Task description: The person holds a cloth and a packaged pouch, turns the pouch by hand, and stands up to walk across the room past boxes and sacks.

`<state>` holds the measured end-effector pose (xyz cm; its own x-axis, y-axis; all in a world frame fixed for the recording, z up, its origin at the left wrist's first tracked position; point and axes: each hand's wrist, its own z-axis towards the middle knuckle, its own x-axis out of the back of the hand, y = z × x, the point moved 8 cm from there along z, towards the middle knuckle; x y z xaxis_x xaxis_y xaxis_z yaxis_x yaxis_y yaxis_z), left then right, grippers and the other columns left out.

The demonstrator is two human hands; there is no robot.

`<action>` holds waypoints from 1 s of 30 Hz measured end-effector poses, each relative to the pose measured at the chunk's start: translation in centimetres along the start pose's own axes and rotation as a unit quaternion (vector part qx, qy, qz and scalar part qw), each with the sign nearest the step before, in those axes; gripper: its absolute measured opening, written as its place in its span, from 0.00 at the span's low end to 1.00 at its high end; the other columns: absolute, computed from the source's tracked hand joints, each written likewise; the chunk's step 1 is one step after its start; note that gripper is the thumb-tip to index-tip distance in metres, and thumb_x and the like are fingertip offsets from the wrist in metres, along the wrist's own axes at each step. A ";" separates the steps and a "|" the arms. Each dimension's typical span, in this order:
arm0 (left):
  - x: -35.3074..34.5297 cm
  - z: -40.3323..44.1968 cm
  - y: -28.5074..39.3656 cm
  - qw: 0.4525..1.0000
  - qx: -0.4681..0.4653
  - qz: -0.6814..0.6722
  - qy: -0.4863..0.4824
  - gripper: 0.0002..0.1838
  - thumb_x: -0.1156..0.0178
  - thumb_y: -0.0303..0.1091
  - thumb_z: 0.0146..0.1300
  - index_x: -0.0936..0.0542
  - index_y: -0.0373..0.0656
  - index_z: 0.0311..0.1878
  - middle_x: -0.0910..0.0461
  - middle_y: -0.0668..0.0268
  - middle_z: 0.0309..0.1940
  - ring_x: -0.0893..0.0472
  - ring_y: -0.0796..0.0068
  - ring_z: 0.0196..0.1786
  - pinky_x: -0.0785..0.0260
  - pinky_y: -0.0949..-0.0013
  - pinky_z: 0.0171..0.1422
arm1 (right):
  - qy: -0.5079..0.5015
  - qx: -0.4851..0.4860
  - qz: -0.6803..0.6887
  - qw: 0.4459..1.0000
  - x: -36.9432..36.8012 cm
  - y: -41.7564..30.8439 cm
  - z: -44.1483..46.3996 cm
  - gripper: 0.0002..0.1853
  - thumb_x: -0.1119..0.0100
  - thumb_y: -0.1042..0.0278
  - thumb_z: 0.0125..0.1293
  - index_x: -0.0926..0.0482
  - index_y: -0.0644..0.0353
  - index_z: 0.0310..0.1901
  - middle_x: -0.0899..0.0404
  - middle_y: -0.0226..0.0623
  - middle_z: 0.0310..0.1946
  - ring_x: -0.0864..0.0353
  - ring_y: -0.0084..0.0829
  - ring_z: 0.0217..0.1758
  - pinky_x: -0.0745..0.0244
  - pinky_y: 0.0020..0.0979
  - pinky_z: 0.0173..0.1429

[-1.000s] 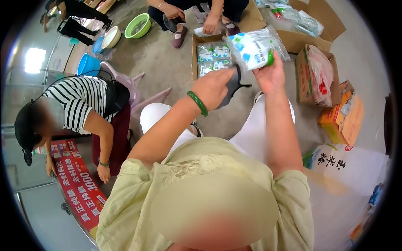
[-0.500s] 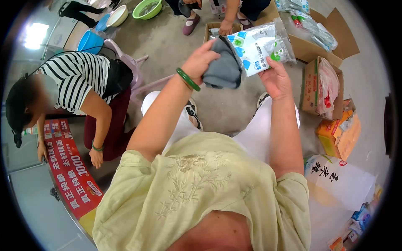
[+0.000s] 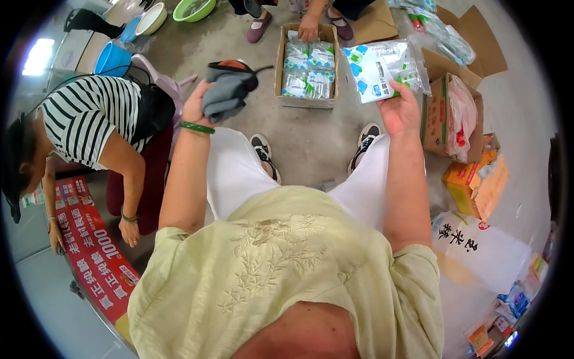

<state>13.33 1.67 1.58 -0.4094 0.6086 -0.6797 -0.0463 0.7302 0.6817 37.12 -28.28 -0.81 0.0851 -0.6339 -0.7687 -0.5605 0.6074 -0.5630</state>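
Note:
My left hand (image 3: 195, 107), a green bangle (image 3: 197, 127) at its wrist, is closed on a crumpled grey cloth (image 3: 222, 99). A dark strap-like end and a reddish-brown patch show at the top of the cloth, blurred by motion. My right hand (image 3: 399, 110) pinches the lower edge of a clear plastic packet (image 3: 372, 70) with blue and green print, thumb on top. Between and beyond my hands, an open carton (image 3: 308, 103) on the floor holds several similar packets. Another person's hand (image 3: 309, 27) reaches into its far side.
At left a person in a striped shirt (image 3: 89, 113) bends over a red printed banner (image 3: 98, 251). Cartons with plastic-wrapped goods (image 3: 439, 119) and a yellow box (image 3: 475, 185) line the right. A blue bucket (image 3: 112, 60) and green basin (image 3: 194, 8) stand at the back left.
My hands have moved apart: the left carried the grey cloth left, away from the packet. The packet stays in my right hand, and the carton behind is now uncovered.

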 end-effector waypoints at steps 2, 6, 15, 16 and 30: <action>1.9 -0.5 0.2 0.999 -0.018 -0.048 -0.007 0.25 0.59 0.37 0.65 0.37 0.33 0.62 0.27 0.50 0.54 0.22 0.55 0.51 0.27 0.54 0.53 | 0.000 -0.010 -0.010 1.000 -0.2 0.3 -0.1 0.26 0.47 0.82 0.56 0.36 0.63 0.58 0.30 0.42 0.55 0.30 0.39 0.59 0.33 0.44 0.63; 5.2 -0.7 -1.7 0.997 0.009 -0.073 0.028 0.24 0.58 0.31 0.61 0.35 0.34 0.60 0.25 0.52 0.52 0.22 0.58 0.51 0.28 0.60 0.55 | 0.016 -0.011 -0.037 0.999 0.0 0.8 -0.1 0.27 0.46 0.80 0.54 0.37 0.65 0.58 0.30 0.43 0.55 0.30 0.40 0.59 0.34 0.44 0.64; 2.8 0.3 -2.6 0.993 0.030 0.116 0.024 0.23 0.56 0.25 0.55 0.29 0.34 0.56 0.24 0.56 0.48 0.22 0.66 0.48 0.29 0.68 0.53 | 0.004 0.000 -0.092 0.996 -0.6 1.8 0.0 0.28 0.40 0.78 0.53 0.36 0.57 0.57 0.27 0.36 0.50 0.27 0.37 0.55 0.31 0.44 0.60; 2.9 0.3 -2.3 0.993 0.016 0.111 0.031 0.23 0.56 0.25 0.56 0.30 0.34 0.56 0.24 0.56 0.48 0.22 0.65 0.48 0.28 0.67 0.53 | 0.002 0.007 -0.094 0.996 -0.4 1.6 0.0 0.28 0.40 0.78 0.53 0.36 0.57 0.57 0.27 0.36 0.50 0.27 0.37 0.55 0.31 0.44 0.60; 4.9 1.0 -2.2 0.992 0.017 0.113 0.055 0.22 0.52 0.26 0.58 0.31 0.35 0.58 0.23 0.60 0.46 0.21 0.70 0.45 0.28 0.69 0.51 | -0.009 -0.027 -0.120 0.992 -0.3 2.1 0.2 0.21 0.42 0.77 0.59 0.33 0.61 0.54 0.25 0.37 0.50 0.24 0.34 0.53 0.30 0.39 0.58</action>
<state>12.37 3.39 -3.52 -0.5033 0.7219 -0.4749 0.0878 0.5894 0.8030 36.08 -26.68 -1.84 0.2367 -0.7485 -0.6194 -0.5650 0.4126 -0.7145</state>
